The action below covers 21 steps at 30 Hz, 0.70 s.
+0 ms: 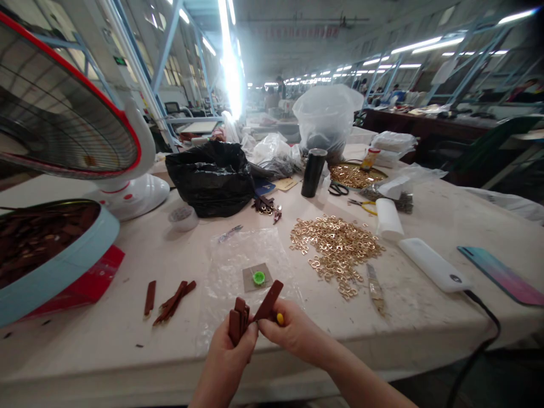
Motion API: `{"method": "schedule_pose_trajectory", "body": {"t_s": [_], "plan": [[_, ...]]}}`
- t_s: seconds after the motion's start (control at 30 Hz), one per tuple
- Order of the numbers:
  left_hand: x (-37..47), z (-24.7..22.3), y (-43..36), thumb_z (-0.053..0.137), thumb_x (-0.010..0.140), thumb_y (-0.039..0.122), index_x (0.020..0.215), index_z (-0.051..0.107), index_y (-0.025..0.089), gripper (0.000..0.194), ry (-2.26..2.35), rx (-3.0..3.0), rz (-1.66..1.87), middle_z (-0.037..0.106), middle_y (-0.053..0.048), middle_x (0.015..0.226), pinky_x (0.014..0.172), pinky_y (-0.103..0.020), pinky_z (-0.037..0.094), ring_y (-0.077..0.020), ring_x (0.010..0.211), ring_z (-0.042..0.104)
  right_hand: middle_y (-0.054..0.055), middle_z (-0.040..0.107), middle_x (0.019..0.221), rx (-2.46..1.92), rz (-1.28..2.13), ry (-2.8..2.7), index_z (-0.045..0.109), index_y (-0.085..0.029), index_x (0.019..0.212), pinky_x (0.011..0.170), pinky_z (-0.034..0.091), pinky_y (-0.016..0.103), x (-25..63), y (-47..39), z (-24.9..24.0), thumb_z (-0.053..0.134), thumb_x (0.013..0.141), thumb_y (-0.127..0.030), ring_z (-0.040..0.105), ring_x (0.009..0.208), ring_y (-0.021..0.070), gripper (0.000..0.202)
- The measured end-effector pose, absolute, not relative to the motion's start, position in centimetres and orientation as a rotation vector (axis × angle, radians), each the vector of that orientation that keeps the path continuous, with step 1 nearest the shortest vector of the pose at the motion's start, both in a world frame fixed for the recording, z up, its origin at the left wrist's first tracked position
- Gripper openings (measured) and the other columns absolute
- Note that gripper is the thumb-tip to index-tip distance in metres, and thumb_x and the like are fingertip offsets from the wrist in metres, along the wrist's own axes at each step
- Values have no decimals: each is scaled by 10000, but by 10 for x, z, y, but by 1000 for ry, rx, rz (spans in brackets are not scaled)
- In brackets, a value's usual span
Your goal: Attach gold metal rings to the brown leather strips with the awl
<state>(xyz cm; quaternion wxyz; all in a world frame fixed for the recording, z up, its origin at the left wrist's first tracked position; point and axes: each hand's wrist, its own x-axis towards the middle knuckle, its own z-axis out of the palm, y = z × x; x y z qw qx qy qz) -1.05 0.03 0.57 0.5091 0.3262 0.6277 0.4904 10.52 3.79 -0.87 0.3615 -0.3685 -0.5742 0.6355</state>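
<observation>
A small stack of brown leather tabs (238, 321) is gripped in my left hand (227, 351), between thumb and fingers. My right hand (295, 331) is closed at the lower end of a single brown leather tab (269, 299), which slants up to the right. The thumbs of both hands almost meet there. From the right fingers pokes a yellow rounded tip (280, 319); the rest of that object is hidden. Just beyond the hands, a green round piece (259, 277) sits on a grey square (249, 280). More brown tabs (174, 302) lie to the left.
Gold metal rings (335, 243) are heaped right of centre. A light blue tub (63, 260) of brown pieces and a fan (127, 195) stand left. Behind are a black bag (210, 178) and a dark cylinder (314, 173). A power bank (433, 263) and phone (501, 272) lie right.
</observation>
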Motion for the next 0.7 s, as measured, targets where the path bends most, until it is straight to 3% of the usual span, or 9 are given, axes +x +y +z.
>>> {"method": "schedule_pose_trajectory", "body": {"t_s": [0.2,0.33,0.47,0.57,0.7], "plan": [[-37,-7,0,644,585,363,671,568,183,213,1641,815,1227,353,91,409,375,-205,222,-71,364,262,-30,485,609,-929,1655,-1429,584,-178,753,524,359,208,90,36,-22,550,756,-225,438,589,112,58],[-106,-11,13,652,597,368,717,593,210,207,2045,1041,1113,476,38,467,456,-258,326,-160,431,446,-82,354,557,-976,1722,-1275,505,-185,921,424,246,183,96,37,-27,561,784,-411,294,466,72,270],[-161,-13,18,649,616,349,695,602,228,153,2316,1159,907,555,-21,548,584,-312,367,-270,617,562,-78,344,566,-966,1744,-1338,504,-185,899,451,248,197,97,34,-26,535,797,-443,297,487,79,280],[-158,-13,13,675,616,392,733,599,217,224,2238,1061,1017,525,10,514,531,-286,360,-215,529,521,-62,366,586,-1016,1714,-1442,524,-181,842,490,276,211,94,29,-21,547,783,-393,325,523,90,221],[-109,1,8,694,649,323,817,592,189,238,1556,603,1352,503,66,509,410,-182,339,-87,423,443,-45,403,601,-1077,1624,-1629,543,-173,777,512,291,215,93,24,-8,518,793,-296,355,553,97,126]]}}
